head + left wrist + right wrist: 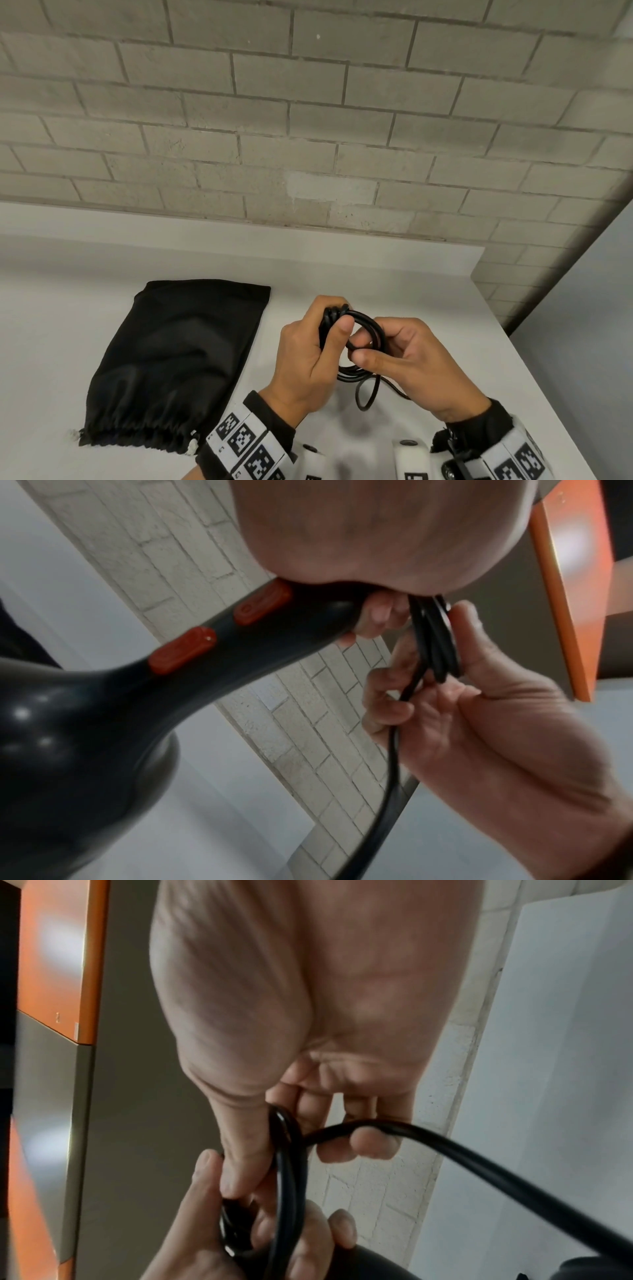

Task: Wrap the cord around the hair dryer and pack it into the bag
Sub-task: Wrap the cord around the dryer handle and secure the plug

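My left hand [318, 346] grips the handle of a black hair dryer [103, 723] with orange switches; in the head view the dryer is mostly hidden under that hand. Several black cord [368, 329] loops are coiled at the handle's end, held under my left thumb. My right hand [387, 353] pinches the cord [284, 1164] just right of the coil, and a loose stretch runs over its fingers. A short cord loop hangs below both hands. The black drawstring bag [178, 356] lies flat on the white table [428, 301], to the left of my hands, its gathered mouth toward me.
A grey brick wall [308, 120] rises behind the table. The table's right edge runs diagonally close to my right hand. An orange panel [575, 574] shows in the wrist views.
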Demonstrator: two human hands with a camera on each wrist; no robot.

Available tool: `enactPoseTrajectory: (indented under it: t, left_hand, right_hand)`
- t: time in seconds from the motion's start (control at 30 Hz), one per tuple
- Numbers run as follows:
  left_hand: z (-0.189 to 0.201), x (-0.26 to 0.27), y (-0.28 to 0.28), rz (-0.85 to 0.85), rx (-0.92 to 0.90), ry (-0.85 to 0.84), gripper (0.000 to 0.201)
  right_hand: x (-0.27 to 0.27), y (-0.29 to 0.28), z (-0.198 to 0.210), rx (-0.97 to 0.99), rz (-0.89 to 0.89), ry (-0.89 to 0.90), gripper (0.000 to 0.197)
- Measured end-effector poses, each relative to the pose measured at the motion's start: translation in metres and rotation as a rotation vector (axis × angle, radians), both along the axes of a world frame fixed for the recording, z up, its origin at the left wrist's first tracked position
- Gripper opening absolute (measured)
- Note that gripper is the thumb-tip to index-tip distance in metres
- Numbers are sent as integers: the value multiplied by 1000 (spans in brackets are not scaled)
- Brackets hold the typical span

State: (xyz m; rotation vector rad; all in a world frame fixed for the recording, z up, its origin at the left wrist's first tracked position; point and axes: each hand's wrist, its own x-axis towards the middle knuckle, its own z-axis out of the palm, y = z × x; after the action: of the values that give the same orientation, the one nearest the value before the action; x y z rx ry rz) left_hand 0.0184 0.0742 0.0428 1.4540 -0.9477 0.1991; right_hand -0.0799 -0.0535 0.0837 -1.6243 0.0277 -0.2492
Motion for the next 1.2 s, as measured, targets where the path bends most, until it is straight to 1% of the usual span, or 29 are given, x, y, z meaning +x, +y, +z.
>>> enactPoseTrajectory:
  t: [0.07,0.1,0.13,0.2,0.23,0.27,0.3,0.33,0.37,0.4,0.47,0.5,0.53,0.63,0.67,0.77,0.83,0.87,0.97,1.03,1.07,1.13,1.17,1.2]
  left_hand:
    - [0,0,-1,-3,2,31,36]
    - [0,0,-1,13,-2,31,33]
    - [0,1,-2,40,-9,27,28]
    - [2,2,-2,99,-23,23,19]
    - [3,2,-3,118,-28,24,21]
    - [3,2,-3,130,-29,22,23]
    - [3,1,-4,136,-30,19,24]
    - [3,1,-3,137,-33,18,23]
    - [2,2,-3,138,-36,15,22]
    - [2,2,-3,141,-39,12,23]
    - [1,4,-2,156,-45,10,27]
    - [1,5,-3,167,-48,13,29]
    - [0,6,-3,181,-49,11,30]
    - [-1,6,-4,197,-45,-14,34]
    - [-2,6,-4,197,-43,-15,36]
    - [-3,5,-5,198,-47,-23,37]
    - [-2,5,-5,185,-43,-38,35]
    - [-1,5,-4,178,-42,-47,35]
    - [0,3,-3,153,-33,-51,34]
    - [2,4,-4,165,-24,-61,34]
    - [2,6,-4,188,-22,-62,31]
    - [4,12,-5,232,-33,-42,25]
    - [5,15,-5,241,-45,-40,24]
    - [6,16,-5,244,-53,-51,26]
  right_hand:
    - [3,1,-2,-33,-23,-13,7]
    - [5,3,-7,-79,-74,-41,9]
    - [6,7,-12,-152,-169,-82,15]
    - [8,20,-25,-345,-497,-204,34]
    - [8,27,-30,-463,-648,-289,37]
    - [8,32,-36,-611,-742,-381,33]
    - [7,36,-40,-768,-773,-436,22]
    - [8,39,-42,-892,-776,-429,13]
    - [9,41,-44,-974,-778,-381,16]
    - [9,41,-44,-1017,-768,-324,23]
    - [7,44,-39,-1012,-725,-236,28]
    - [6,48,-34,-954,-691,-181,27]
    - [4,52,-28,-851,-652,-100,26]
    - [0,57,-7,-413,-494,208,18]
    - [-1,56,-1,-277,-457,261,18]
    - [-5,48,13,67,-368,319,29]
    - [-7,44,16,191,-306,339,34]
    - [-8,42,16,209,-289,338,36]
    - [-7,40,18,170,-311,339,39]
    - [-6,44,14,48,-376,296,40]
    - [-6,48,8,-67,-439,237,37]
    - [-8,59,-6,-390,-562,99,34]
    - [-8,65,-14,-533,-593,29,34]
    - [-8,69,-23,-617,-599,-31,34]
